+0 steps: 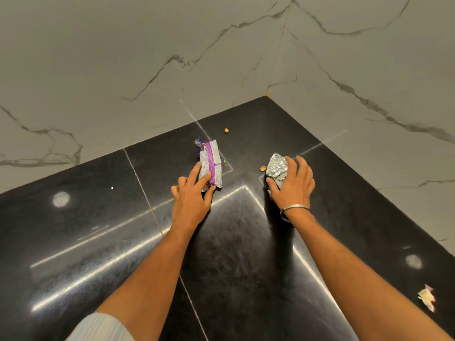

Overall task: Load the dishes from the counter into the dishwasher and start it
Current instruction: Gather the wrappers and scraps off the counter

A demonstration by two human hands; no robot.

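On the black worktop (98, 242), the left hand (192, 198) is pinching the light, crinkly purple wrapper (211, 163) at its near end, while right of that wrapper the right hand (293, 185) is closing, seemingly, over the crumpled foil wrapper (277, 166).

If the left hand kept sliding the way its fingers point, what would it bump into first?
The left hand already touches the purple wrapper, so it would push that first. Beyond it lies a small nut piece, then probably the marble wall.
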